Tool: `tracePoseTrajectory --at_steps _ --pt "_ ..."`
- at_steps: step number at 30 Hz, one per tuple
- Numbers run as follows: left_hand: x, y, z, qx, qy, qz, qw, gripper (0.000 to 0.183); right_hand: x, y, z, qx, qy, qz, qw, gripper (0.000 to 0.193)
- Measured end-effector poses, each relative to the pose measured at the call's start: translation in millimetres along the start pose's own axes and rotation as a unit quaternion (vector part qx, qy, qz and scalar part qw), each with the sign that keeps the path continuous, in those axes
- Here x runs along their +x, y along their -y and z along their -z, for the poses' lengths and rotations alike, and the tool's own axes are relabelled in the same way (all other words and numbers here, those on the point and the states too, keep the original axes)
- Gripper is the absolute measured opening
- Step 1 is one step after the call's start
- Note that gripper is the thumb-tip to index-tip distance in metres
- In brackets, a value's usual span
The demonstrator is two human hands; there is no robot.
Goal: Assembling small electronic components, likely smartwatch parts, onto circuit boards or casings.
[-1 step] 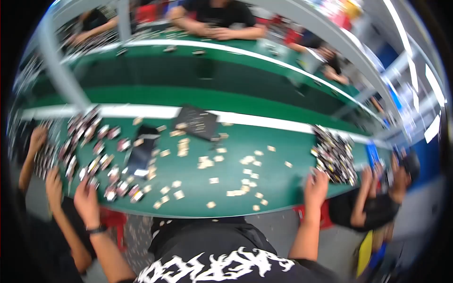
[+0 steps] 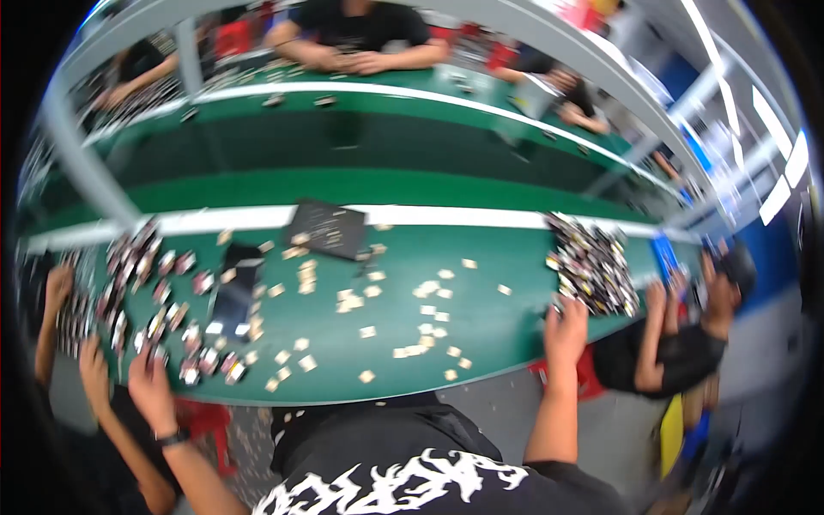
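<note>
My left hand is at the table's near left edge, beside loose small parts with pink and silver sides. Its fingers are drawn together; motion blur hides what they hold, if anything. On the right, my right hand pinches a small dark part at its fingertips. Just beyond that hand lies a heap of dark and silver parts. Many small cream-coloured square pieces are scattered over the green tabletop between my hands.
A black tablet-like slab and a dark flat box lie left of centre. Co-workers' hands are close on my left; another person sits at right near a blue tray. Grey posts rise across the table.
The whole view has shifted, so the table's contents appear farther left. Against the dark heap, my right hand is slightly farther right, and a dark part now shows at its fingertips.
</note>
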State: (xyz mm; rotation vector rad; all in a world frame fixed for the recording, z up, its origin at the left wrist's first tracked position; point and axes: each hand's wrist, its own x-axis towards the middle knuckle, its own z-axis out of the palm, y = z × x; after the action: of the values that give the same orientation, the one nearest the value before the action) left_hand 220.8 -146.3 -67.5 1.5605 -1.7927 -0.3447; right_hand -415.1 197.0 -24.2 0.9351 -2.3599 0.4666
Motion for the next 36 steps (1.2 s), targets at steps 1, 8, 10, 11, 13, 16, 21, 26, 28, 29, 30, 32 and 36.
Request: tracePoseTrajectory --at_steps 1,8,10,11,13,16,21,26,28,29,30,32,36 --pt "0 10 2 0.028 0.020 -0.001 0.999 0.032 0 -4 5 -0.001 0.009 -0.050 0.999 0.029" --pt "3 -25 -12 0.125 -0.056 -0.056 0.989 0.029 -14 -62 19 -0.015 0.010 -0.101 0.995 0.034" --pt "0 -48 -13 0.052 -0.062 0.012 0.997 0.031 -14 -67 23 0.027 0.023 -0.112 0.993 0.034" --pt "-3 -60 -12 0.053 -0.062 0.008 0.997 0.031 -14 -65 25 0.071 0.039 -0.113 0.990 0.035" --pt "-11 -82 -13 0.096 -0.069 -0.096 0.988 0.028 -12 -56 36 0.082 0.065 -0.089 0.991 0.035" --pt "-33 -138 -33 0.056 -0.061 -0.109 0.991 0.026 2 -43 44 0.114 0.153 -0.068 0.979 0.040" --pt "-81 -251 -77 -0.090 0.108 -0.237 0.961 0.019 18 -62 32 0.134 0.206 0.066 0.967 0.044" --pt "-134 -317 -113 -0.297 0.389 -0.124 0.863 0.024 19 -55 31 0.152 0.228 0.070 0.959 0.040" --pt "-146 -331 -128 -0.380 0.478 -0.003 0.792 0.031 15 -30 37 0.248 0.241 0.082 0.935 0.037" --pt "-150 -337 -135 -0.453 0.548 0.117 0.693 0.039 13 -10 38 0.289 0.255 0.123 0.914 0.037" --pt "-153 -344 -142 -0.453 0.543 0.126 0.696 0.039 7 12 39 0.329 0.269 0.161 0.891 0.037" --pt "-156 -353 -154 -0.460 0.619 0.157 0.617 0.047 -10 55 41 0.413 0.284 0.218 0.838 0.037" --pt "-161 -339 -181 -0.505 0.638 0.179 0.553 0.046 -24 93 40 0.456 0.304 0.219 0.807 0.034"
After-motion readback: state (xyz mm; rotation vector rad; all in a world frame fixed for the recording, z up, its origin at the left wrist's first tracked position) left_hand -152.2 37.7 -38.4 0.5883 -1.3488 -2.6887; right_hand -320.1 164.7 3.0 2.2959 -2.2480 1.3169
